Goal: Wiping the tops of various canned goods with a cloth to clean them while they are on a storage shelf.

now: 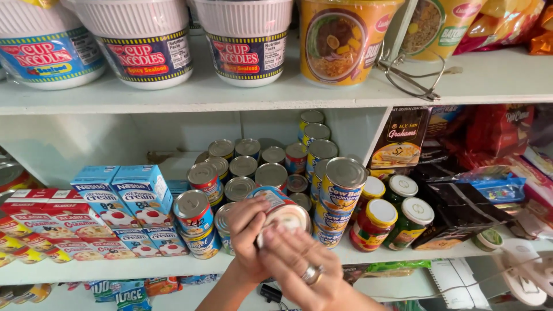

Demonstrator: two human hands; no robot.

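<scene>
Shelf point(242, 95), white, two tiers, is the biggest thing; noodle cups point(144, 43) sit on top, w/ wire glasses point(412, 75) to their right. Below the shelf board: blue cream cartons point(124, 196) at left, a crowd of cans point(247, 170) in the mid, a tall can stack point(340, 196) just right of them, then jars point(374, 222) w/ yellow and white lids.

Held can point(282, 210) is tipped, its end facing the camera, in front of the crowd and touching or nearly touching the stack.

Risk, as I judge it: the can sits close enough to the stack that a nudge could topple it onto the jars, and a tilted can held partly by fingertips could slip.

Left hand point(245, 230) comes up from below, wrist bent, fingers curled round the can's left side, closed on it. Right hand point(302, 268), ring on one finger, lies across the front, fingertips point(282, 233) pressed flat to the can's end, closed lightly on it.
</scene>
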